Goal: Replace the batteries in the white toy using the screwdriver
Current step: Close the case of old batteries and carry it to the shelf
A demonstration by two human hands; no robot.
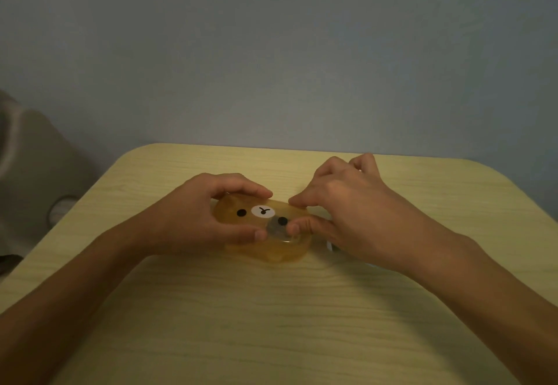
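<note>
Dim, warm-tinted frame; soft throughout.
Weak diffuse light; faint soft shadow on the table (302,309) under the bear-face case (271,253) that the left hand (193,218) and right hand (347,206) grip. Case shows a dull amber sheen just below the grip. Wall (271,52) behind the grip is grey-blue, darker toward the corners. Forearms (75,288) away from the grip go dark and stretched near the lower edges.

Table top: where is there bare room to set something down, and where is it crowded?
Bare table lies near the camera between the two forearms, along the far edge, and right of the right hand. The middle is crowded: the left hand and the right hand grip the bear-faced case, and a small white item shows under the right hand.
</note>
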